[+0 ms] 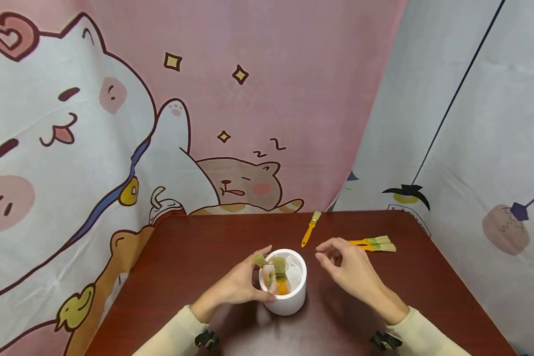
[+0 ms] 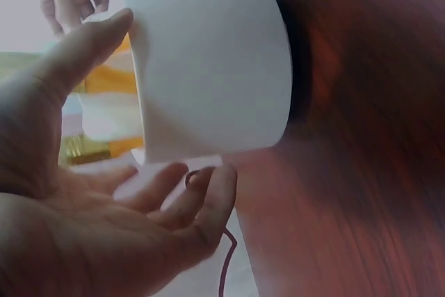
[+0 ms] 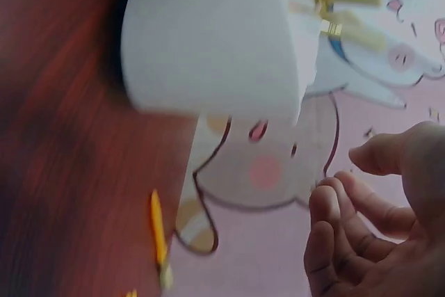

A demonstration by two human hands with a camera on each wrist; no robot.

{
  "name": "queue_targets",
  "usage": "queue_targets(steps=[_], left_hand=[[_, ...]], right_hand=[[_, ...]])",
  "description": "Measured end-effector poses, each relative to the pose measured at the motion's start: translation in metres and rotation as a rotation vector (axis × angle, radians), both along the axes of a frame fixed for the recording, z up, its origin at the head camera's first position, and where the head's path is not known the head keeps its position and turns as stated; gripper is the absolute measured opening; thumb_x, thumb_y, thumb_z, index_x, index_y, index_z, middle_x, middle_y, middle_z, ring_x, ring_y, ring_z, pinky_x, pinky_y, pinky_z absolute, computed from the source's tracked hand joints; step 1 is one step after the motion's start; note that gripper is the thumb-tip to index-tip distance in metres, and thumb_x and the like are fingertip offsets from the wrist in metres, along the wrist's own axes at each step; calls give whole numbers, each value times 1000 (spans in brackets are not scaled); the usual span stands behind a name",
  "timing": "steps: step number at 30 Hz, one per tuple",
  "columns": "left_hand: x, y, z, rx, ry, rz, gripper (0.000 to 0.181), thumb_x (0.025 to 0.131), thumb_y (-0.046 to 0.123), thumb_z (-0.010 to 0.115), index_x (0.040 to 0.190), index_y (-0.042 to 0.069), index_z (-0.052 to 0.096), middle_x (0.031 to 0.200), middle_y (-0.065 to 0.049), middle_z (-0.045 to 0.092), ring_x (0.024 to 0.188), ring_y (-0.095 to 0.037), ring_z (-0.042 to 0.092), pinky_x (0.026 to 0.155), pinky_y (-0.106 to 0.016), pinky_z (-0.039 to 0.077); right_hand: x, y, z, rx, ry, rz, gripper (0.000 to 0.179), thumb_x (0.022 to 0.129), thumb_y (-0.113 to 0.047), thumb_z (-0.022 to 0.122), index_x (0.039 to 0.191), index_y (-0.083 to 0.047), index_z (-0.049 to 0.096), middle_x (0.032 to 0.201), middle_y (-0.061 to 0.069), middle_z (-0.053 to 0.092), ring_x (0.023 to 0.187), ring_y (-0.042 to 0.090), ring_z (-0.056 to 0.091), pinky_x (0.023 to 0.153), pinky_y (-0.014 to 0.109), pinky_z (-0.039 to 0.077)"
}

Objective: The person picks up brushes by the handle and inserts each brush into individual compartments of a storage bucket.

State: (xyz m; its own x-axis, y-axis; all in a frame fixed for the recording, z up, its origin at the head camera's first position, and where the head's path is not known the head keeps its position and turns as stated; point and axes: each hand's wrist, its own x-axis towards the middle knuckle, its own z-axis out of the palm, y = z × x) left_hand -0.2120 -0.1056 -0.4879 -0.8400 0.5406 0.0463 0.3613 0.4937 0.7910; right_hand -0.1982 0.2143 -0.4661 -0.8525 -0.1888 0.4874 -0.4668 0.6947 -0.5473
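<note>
A white round brush holder [image 1: 288,302] with inner dividers stands on the table, and three brushes with yellow handles, one of them a paintbrush [image 1: 279,269], lean bristles-up in its left part. My left hand [image 1: 238,284] holds the holder from the left, thumb on the near rim and fingers along its far left side. To the right of the holder is my right hand [image 1: 349,269], in the air with loosely bent fingers and nothing in them. In the right wrist view, its thumb [image 3: 379,154] stands apart from the fingertips.
A yellow-handled paintbrush [image 1: 310,230] lies behind the holder, near the table's back edge. Two more paintbrushes [image 1: 376,244] lie side by side beyond my right hand. A cartoon-printed cloth [image 1: 293,99] hangs behind the dark red wooden table [image 1: 196,242].
</note>
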Motion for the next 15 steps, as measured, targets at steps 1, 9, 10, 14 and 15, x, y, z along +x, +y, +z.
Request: queue_targets(steps=[1,9,10,14,15], left_hand=[[2,1,0,3,2,17,113,71,30,101,164,20,38,167,-2,45,137,-28,59,120,-57,41],[32,25,-4,-17,24,321,109,62,51,103,144,9,45,146,-15,53,131,-30,59,111,-51,48],[35,29,-5,-15,17,345,108,61,52,103,142,10,45,143,-14,53,130,-30,59,111,-50,48],[42,41,-8,-13,3,416,114,61,59,101,145,11,41,142,-14,50,131,-32,59,110,-51,50],[42,42,-9,-16,3,428,116,61,60,101,147,10,40,143,-14,50,131,-33,60,109,-53,50]], right_hand=[[-2,5,-1,8,18,-11,16,92,-20,86,101,-27,74,86,-17,67,70,3,59,63,21,50],[-18,46,-8,105,132,-87,16,90,-16,86,102,-19,77,90,-10,68,73,8,61,63,23,51],[-20,51,-10,118,139,-96,16,90,-15,86,103,-18,77,92,-9,69,75,9,62,64,24,51],[-27,67,-16,154,159,-131,16,90,-15,85,104,-15,78,95,-5,73,80,14,68,68,32,53],[-28,70,-19,160,161,-138,16,89,-16,85,104,-15,78,96,-3,73,81,16,70,70,35,53]])
